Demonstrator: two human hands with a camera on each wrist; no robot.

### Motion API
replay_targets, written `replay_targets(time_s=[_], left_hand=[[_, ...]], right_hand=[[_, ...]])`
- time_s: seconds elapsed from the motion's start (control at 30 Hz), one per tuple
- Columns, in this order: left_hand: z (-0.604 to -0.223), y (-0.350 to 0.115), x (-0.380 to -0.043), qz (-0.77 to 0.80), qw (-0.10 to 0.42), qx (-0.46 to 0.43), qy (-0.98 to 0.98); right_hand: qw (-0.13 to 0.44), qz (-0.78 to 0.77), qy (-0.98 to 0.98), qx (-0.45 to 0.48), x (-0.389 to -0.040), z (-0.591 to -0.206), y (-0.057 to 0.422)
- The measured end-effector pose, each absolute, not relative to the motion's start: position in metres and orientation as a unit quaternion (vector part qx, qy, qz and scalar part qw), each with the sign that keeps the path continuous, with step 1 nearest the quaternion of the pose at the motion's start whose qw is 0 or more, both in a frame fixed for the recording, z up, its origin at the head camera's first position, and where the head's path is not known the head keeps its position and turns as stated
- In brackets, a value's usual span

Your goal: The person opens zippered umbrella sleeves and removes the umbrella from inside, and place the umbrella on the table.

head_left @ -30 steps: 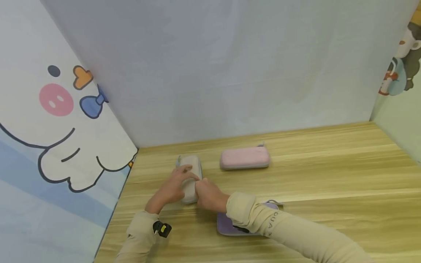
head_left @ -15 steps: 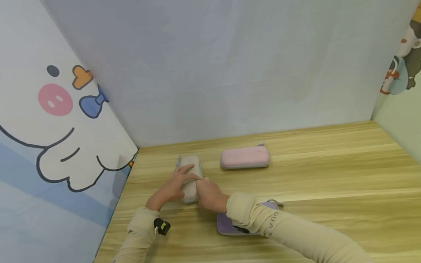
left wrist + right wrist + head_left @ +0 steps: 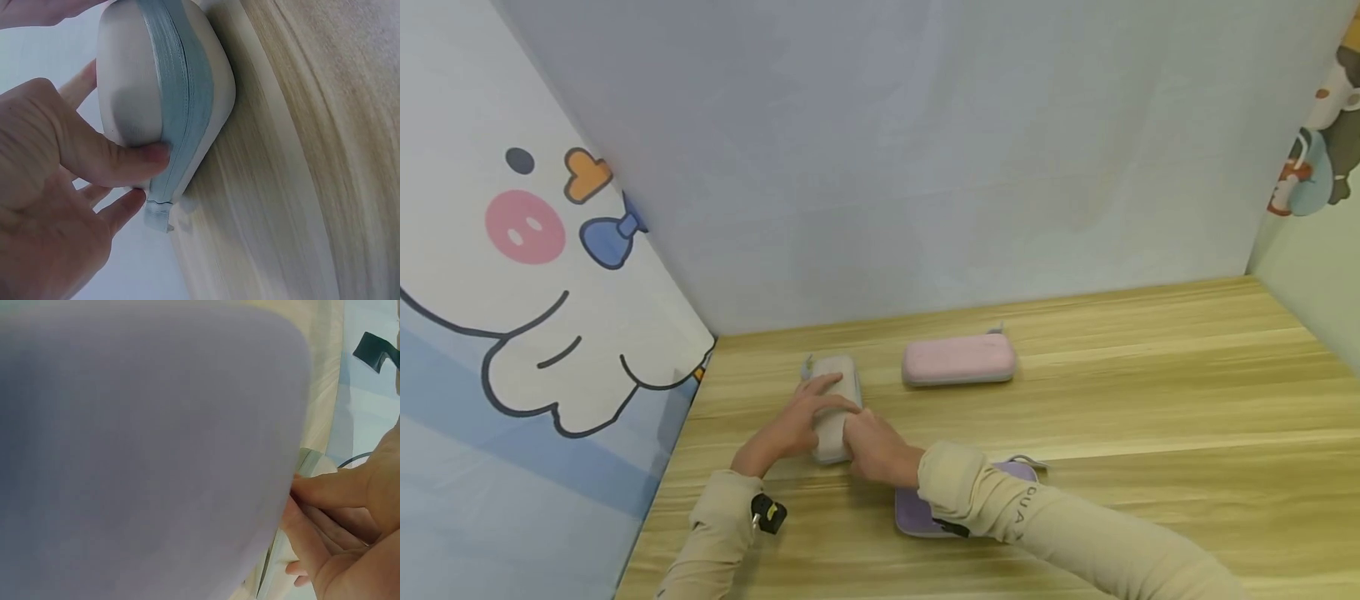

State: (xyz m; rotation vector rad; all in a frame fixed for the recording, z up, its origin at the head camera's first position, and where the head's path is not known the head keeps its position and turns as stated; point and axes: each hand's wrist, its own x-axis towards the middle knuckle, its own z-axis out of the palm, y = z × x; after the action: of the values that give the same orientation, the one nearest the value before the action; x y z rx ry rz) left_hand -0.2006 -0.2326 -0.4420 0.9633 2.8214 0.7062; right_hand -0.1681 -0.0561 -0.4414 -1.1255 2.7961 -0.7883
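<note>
A cream zip pencil case (image 3: 835, 437) lies lengthwise at the left of the wooden table in the head view. My left hand (image 3: 786, 425) grips it from the left, fingers spread over its top. In the left wrist view its thumb presses the end of the case, by the blue-grey zipper band (image 3: 187, 75). Against the case's right side, my right hand (image 3: 878, 450) has its fingers curled. Its thumb and forefinger pinch at the zipped edge in the right wrist view; what lies between them is hidden. A grey-blue strap (image 3: 807, 367) sticks out at the far left corner.
Behind and to the right lies a pink pencil case (image 3: 958, 360). A purple pencil case (image 3: 917, 510) sits under the right forearm, partly covered by the sleeve. It fills most of the right wrist view. A pale wall (image 3: 970, 167) rises at the table's back edge.
Both hands stay at the cream case, which keeps its place. The right hand has shifted very slightly left over the last half second. The pink and purple cases have not moved.
</note>
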Motion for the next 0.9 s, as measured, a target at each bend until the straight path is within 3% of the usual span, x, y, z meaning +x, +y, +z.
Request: replay_targets(time_s=[0.6, 0.9], left_hand=[[-0.448, -0.227, -0.203, 0.21, -0.012, 0.296, 0.932], [-0.443, -0.221, -0.206, 0.207, 0.029, 0.27, 0.94]], right_hand=[[0.002, -0.267, 0.882, -0.388, -0.175, -0.447, -0.046], [0.008, -0.283, 0.874, -0.395, -0.184, -0.445, -0.034]])
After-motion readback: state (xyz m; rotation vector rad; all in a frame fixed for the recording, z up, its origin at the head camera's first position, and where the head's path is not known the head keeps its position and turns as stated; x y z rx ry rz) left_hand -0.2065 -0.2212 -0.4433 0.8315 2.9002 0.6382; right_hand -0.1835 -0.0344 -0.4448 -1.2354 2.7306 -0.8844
